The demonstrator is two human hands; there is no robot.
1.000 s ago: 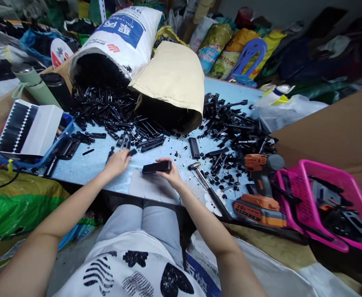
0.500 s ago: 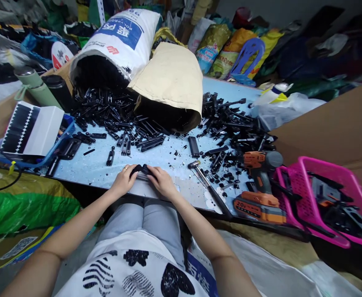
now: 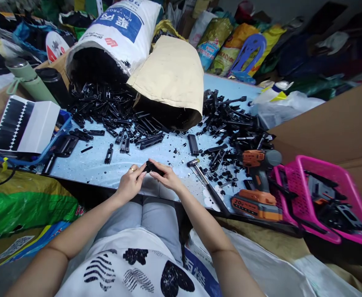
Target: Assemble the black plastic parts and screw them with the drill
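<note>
Near the front edge of the table, my left hand (image 3: pixel 132 181) and my right hand (image 3: pixel 165 176) meet at a small black plastic part (image 3: pixel 152 166). The fingers of both hands are closed on it, the left at its left end and the right along its right side. Its exact kind is hard to make out, as fingers cover much of it. A single black jointed piece (image 3: pixel 109 154) lies beyond my left hand. To the right of my right hand rests a hammer (image 3: pixel 210 185) with a dark handle.
An orange cordless drill (image 3: pixel 258 185) stands beside a pink basket (image 3: pixel 338 198) at the right. Heaps of black parts (image 3: pixel 106 103) spill from a white sack (image 3: pixel 116 37) and a beige sack (image 3: pixel 171 74). At the left are a blue tray (image 3: pixel 41 159) and a green bottle (image 3: pixel 29 80).
My hands have moved slightly right and turned, with the left fingertips now pinching the black part's end. More of the part shows between them. The view has shifted a little.
</note>
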